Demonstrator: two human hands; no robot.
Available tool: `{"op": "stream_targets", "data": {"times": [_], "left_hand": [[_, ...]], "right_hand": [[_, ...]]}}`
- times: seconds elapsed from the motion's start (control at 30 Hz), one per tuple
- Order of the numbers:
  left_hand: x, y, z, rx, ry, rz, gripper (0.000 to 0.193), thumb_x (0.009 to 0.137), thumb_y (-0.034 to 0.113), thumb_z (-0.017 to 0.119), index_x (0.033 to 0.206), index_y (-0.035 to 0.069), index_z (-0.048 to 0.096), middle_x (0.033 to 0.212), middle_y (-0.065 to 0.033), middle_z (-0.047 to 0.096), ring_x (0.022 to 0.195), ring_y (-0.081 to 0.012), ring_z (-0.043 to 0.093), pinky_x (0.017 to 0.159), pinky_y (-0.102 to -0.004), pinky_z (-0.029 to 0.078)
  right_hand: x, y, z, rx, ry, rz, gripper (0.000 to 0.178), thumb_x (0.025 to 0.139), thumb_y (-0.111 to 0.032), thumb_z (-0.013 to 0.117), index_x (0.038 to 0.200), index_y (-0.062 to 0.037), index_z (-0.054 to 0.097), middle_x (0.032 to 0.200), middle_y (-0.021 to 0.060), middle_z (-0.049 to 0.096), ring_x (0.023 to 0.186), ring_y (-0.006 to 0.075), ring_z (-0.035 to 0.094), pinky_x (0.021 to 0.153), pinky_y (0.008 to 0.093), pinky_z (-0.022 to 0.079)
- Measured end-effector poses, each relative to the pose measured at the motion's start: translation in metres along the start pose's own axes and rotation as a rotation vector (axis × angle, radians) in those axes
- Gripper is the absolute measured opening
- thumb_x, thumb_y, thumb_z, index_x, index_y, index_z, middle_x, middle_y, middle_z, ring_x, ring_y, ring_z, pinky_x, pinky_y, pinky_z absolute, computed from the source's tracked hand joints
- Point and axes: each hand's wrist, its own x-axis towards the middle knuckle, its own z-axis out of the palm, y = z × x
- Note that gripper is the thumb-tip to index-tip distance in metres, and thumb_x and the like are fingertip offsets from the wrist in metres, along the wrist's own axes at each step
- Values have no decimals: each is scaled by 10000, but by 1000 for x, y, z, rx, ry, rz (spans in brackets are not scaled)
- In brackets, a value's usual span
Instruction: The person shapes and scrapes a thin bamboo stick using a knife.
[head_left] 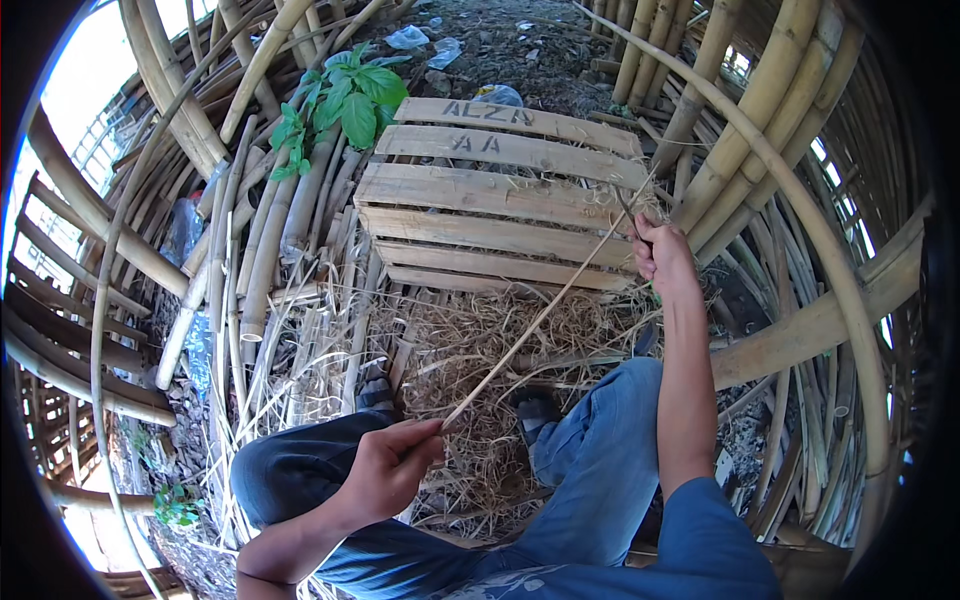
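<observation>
A long thin bamboo strip (540, 318) runs slantwise in front of me, from near my lap up to the right. Its near end is pinched in my left hand (392, 468), above my left knee. My right hand (663, 252) is a closed fist by the right end of the wooden crate (470, 188). From that fist a narrow dark blade, seemingly a knife (625, 203), points up and left and meets the strip near its far end. The knife's handle is hidden in my fingers.
Pale bamboo shavings (470, 350) cover the ground between my feet and the slatted crate. Bamboo poles (265, 230) and a green leafy plant (350, 97) are at the left. A curved bamboo pole (800, 190) arches past my right arm. Bamboo walls rise on both sides.
</observation>
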Motion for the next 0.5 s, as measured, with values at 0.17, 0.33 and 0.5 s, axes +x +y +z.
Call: {"op": "stream_targets", "data": {"times": [0.17,0.33,0.5], "left_hand": [[-4,-5,-3,28,-6,63,252,893,32,559,1117,-79,587,833,-52,602,693,-61,529,605,-201,417],[-8,-29,-20,-97,67,-135,229,915,29,519,1111,-52,603,764,-1,554,572,-21,413,496,-176,309],[-1,-15,-15,-127,113,-112,260,928,84,524,1150,-37,586,756,17,560,596,-15,427,522,-174,332]], "right_hand": [[9,2,-2,-128,300,-143,283,924,-298,547,726,-95,534,478,-37,381,329,77,283,325,248,190],[22,28,-46,-164,353,-258,329,947,-296,521,724,-57,556,507,-26,444,363,65,354,339,224,228],[-15,10,-3,-246,86,-349,295,923,-287,566,782,-29,566,562,-34,450,398,54,361,355,210,236]]}}
